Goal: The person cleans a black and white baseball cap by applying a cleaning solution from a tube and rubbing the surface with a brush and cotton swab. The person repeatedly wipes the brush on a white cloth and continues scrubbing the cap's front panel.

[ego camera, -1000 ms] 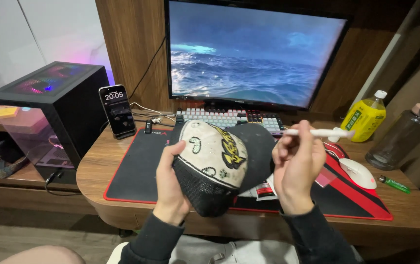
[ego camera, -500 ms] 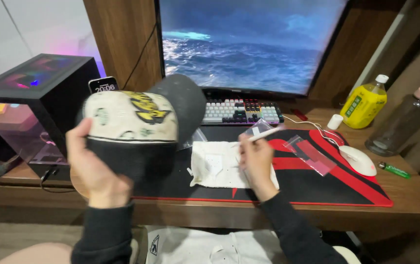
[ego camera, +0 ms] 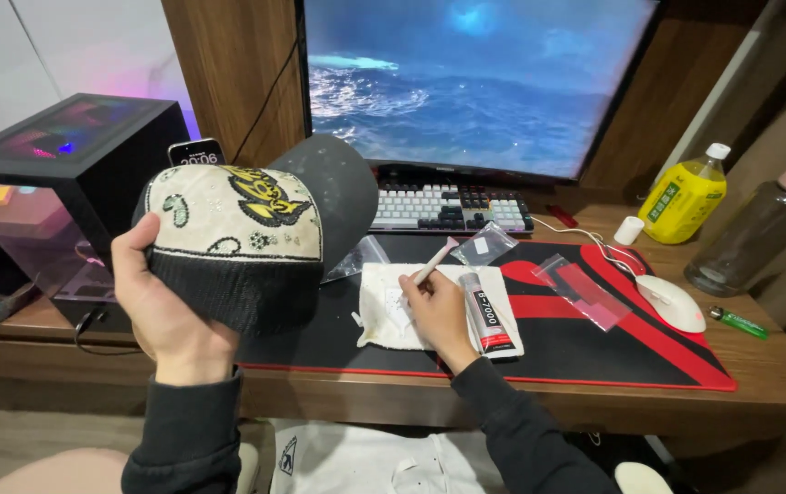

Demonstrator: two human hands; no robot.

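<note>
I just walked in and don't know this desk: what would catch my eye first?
Probably the cap, cream front with dark brim, held up at the left in the left hand. Behind glows a big monitor showing ocean waves. At centre, the right hand holds a thin stick over a white cloth.

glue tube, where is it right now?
Head view: the glue tube lies on the white cloth on the desk mat, just right of the right hand and in front of the keyboard.

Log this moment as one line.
left hand: holds cap up | right hand: holds stick over white cloth | glue tube: beside hand
</note>
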